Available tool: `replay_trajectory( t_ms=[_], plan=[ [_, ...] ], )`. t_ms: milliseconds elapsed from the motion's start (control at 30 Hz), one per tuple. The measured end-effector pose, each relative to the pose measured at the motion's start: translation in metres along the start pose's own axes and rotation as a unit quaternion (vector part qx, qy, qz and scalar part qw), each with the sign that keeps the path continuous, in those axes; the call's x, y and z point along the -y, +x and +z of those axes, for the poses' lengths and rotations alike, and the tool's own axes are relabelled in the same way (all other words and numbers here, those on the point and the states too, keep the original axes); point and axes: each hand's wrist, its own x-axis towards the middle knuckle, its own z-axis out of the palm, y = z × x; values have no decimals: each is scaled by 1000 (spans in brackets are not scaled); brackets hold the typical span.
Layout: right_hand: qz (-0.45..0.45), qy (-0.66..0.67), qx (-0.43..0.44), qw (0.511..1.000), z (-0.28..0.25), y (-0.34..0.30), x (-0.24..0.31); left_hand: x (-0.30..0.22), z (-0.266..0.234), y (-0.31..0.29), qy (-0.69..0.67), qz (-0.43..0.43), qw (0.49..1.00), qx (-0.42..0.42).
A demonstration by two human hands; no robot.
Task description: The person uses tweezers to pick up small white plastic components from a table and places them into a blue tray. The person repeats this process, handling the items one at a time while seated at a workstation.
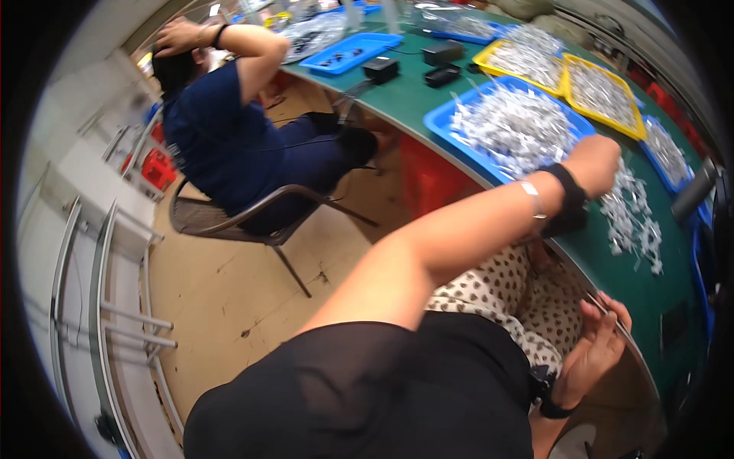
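Note:
My left arm reaches across to the table, where my left hand point(596, 166) is closed at the right edge of a blue tray point(437, 122). That tray is heaped with small white and silvery strip-like pieces point(516, 126). The fingertips point away from me, so what they hold, if anything, is hidden. Just beyond and below this hand, a loose pile of the same pieces point(634, 218) lies on the green tabletop point(604, 264). By the table's near edge, palm up, my right hand point(592, 356) is closed on a slim metal tool point(600, 304), whose kind I cannot make out.
Yellow trays point(638, 131) and another blue tray point(677, 183) hold similar pieces farther back. Black boxes point(381, 70) stand near a blue tray point(352, 57) with small dark parts. To the left, a person point(229, 138) sits in a chair point(210, 222), one hand raised to the head.

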Motion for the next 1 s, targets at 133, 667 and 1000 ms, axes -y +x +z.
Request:
replay_trajectory(
  t_ms=[133,667,1000],
  plan=[
    [68,92,-30,993,-1,7,7,-33,-36,-70,-254,-23,966,52],
    [50,-6,51,997,23,-12,-7,-40,-34,-239,-416,-223,879,76],
    [25,-102,60,993,29,-23,-20,-33,-29,-248,-363,-175,914,42]
  ],
)
